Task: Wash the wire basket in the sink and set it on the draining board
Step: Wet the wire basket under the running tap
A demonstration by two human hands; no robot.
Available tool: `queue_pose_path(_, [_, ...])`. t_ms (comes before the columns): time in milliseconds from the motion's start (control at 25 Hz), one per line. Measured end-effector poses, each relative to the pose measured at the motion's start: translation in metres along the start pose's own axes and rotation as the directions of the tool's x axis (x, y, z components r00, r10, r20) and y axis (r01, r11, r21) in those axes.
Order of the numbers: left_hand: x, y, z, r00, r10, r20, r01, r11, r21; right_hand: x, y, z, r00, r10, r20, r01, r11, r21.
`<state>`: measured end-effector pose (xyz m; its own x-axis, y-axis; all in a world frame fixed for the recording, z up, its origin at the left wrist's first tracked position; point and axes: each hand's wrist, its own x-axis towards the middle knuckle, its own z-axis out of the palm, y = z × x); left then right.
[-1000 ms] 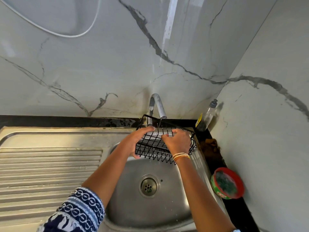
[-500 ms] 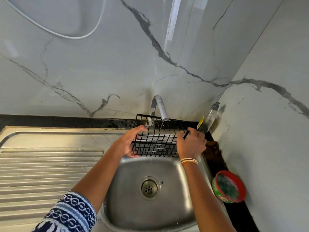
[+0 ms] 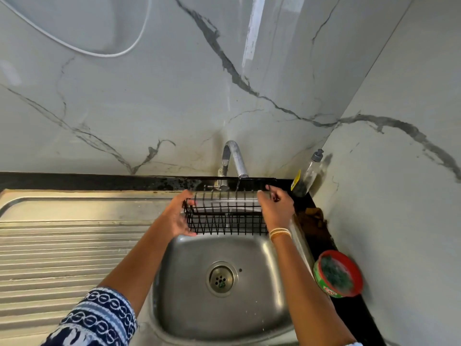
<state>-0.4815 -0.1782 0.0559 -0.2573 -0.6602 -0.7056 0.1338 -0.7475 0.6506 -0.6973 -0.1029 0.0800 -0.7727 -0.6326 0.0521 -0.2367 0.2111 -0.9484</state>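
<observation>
Marble-veined corner; steel sink (image 3: 249,308), ribbed draining board (image 3: 62,258) to left. Wire basket (image 3: 225,216) held above sink under tap (image 3: 235,158), thin stream running through. Left hand (image 3: 177,218) grasping left end, right hand (image 3: 275,208) gripping right end. Risk: wet wire slipping from grip, dropping into sink; splashing onto counter beside soap tub (image 3: 338,274).

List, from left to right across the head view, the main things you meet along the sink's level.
Draining board → left hand → wire basket → right hand → soap bottle → red tub.
</observation>
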Motion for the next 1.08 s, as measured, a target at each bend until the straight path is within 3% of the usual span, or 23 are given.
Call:
queue_pose_path(160, [0.011, -0.012, -0.016, 0.972, -0.195, -0.134, 0.178, 0.975, -0.132, -0.015, -0.018, 0.028, 0.962, -0.187, 0.2, 0.223, 0.958, -0.179])
queue_pose_path(280, [0.016, -0.025, -0.028, 0.931, -0.365, -0.015, 0.344, 0.889, -0.303, -0.021, -0.018, 0.016, 0.91, -0.277, 0.309, 0.321, 0.942, -0.102])
queue_pose_path(360, [0.017, -0.034, -0.029, 0.931, -0.359, 0.058, 0.356, 0.866, -0.351, -0.017, -0.003, -0.006, 0.897, -0.226, 0.38, 0.274, 0.959, -0.078])
queue_pose_path(440, [0.017, -0.039, -0.021, 0.959, -0.282, -0.002, 0.269, 0.916, -0.297, -0.016, 0.018, -0.025, 0.916, -0.09, 0.392, 0.119, 0.992, -0.051])
queue_pose_path(560, [0.013, -0.052, -0.006, 0.983, -0.142, -0.117, 0.125, 0.981, -0.146, -0.015, 0.052, -0.031, 0.963, 0.187, 0.194, -0.239, 0.926, 0.293])
queue_pose_path(680, [0.009, -0.062, -0.006, 0.979, 0.021, -0.2, -0.025, 1.0, -0.017, -0.015, 0.071, -0.038, 0.847, 0.469, 0.25, -0.529, 0.705, 0.473])
queue_pose_path(760, [0.003, -0.063, -0.01, 0.968, 0.138, -0.212, -0.132, 0.99, 0.044, -0.017, 0.075, -0.046, 0.718, 0.574, 0.393, -0.695, 0.58, 0.424])
queue_pose_path(800, [-0.002, -0.061, -0.012, 0.961, 0.192, -0.2, -0.183, 0.981, 0.064, -0.018, 0.075, -0.048, 0.653, 0.612, 0.446, -0.755, 0.57, 0.324])
queue_pose_path(840, [-0.006, -0.061, -0.013, 0.955, 0.241, -0.171, -0.231, 0.97, 0.077, -0.02, 0.077, -0.046, 0.607, 0.632, 0.482, -0.78, 0.589, 0.21])
queue_pose_path(920, [-0.01, -0.06, -0.017, 0.925, 0.359, -0.125, -0.35, 0.933, 0.088, -0.019, 0.084, -0.035, 0.595, 0.642, 0.483, -0.77, 0.629, 0.113])
queue_pose_path(1000, [-0.017, -0.057, -0.021, 0.863, 0.503, -0.047, -0.502, 0.864, 0.028, -0.017, 0.085, -0.021, 0.677, 0.549, 0.49, -0.695, 0.697, 0.178])
queue_pose_path(1080, [-0.019, -0.048, -0.034, 0.862, 0.507, -0.028, -0.505, 0.852, -0.138, -0.015, 0.077, -0.01, 0.783, 0.397, 0.479, -0.549, 0.803, 0.233])
